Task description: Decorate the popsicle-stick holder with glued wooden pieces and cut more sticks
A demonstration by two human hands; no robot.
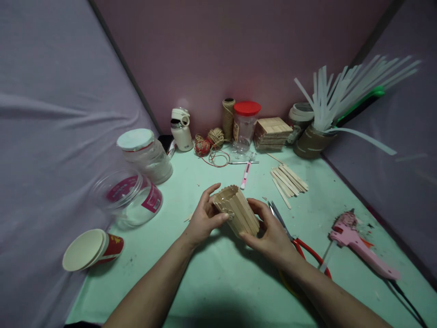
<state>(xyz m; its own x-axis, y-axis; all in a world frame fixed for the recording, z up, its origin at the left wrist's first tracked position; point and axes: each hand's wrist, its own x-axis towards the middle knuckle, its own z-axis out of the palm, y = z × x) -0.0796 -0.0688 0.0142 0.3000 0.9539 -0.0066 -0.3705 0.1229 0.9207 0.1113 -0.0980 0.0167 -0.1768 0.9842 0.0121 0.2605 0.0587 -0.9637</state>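
Both hands hold a small cup clad in wooden craft sticks (235,210), tilted with its open mouth facing away and to the left, just above the pale green table (218,282). My left hand (204,218) grips the rim end, thumb on the sticks and fingers curled round. At the base end, my right hand (271,232) clasps the cup with fingertips pressed on the sticks. Loose craft sticks (288,180) lie in a small pile behind and to the right.
Red-handled scissors (297,239) lie beside my right hand, a pink glue gun (358,243) farther right. Left: paper cups on their side (92,249), two clear jars (136,196). At the back: bottle (180,130), twine (215,135), red-lidded jar (246,125), stick stack (272,133), glue sticks (341,91), pink cutter (245,175).
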